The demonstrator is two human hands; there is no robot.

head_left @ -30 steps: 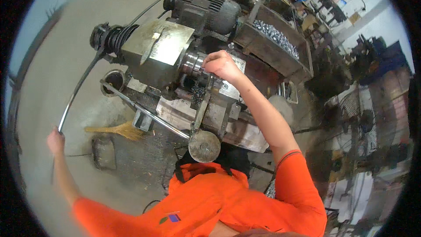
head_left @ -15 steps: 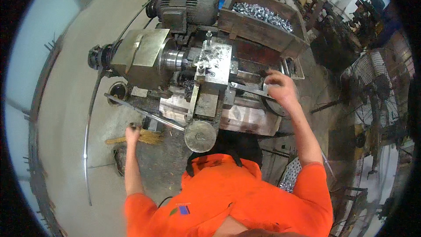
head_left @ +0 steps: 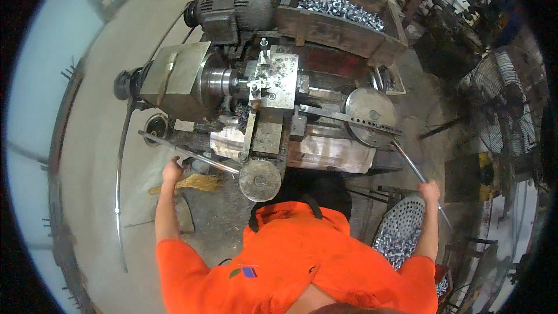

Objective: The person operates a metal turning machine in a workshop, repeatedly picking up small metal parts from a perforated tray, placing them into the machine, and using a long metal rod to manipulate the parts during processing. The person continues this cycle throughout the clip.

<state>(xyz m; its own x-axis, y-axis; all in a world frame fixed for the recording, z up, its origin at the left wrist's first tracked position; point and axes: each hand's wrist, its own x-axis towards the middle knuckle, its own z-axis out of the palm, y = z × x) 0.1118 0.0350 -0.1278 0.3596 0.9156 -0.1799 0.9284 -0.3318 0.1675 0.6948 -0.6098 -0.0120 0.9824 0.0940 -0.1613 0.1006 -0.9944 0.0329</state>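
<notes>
My right hand (head_left: 429,191) is closed round a metal lever rod (head_left: 411,164) that runs up to a round disc (head_left: 367,110) at the lathe's right end. A flat bar with a row of holes (head_left: 372,122) lies across that disc. My left hand (head_left: 171,171) hangs just below another long lever (head_left: 197,156), its dark fingertips curled. What sits in those fingers, if anything, is too small to make out. That lever ends at a smaller round disc (head_left: 260,180) in front of me. Between the chuck (head_left: 220,82) and my body stands a tool block (head_left: 278,81) strewn with chips.
A wooden box (head_left: 334,32) of small shiny metal parts stands behind the lathe, beside a motor (head_left: 238,10). A perforated basket (head_left: 401,221) with more parts is by my right arm. A straw broom (head_left: 197,182) lies near my left hand; a fan (head_left: 503,104) stands at right.
My right hand has come off the area above the right disc and moved down and right onto the lever rod. My left hand has shifted slightly up and left.
</notes>
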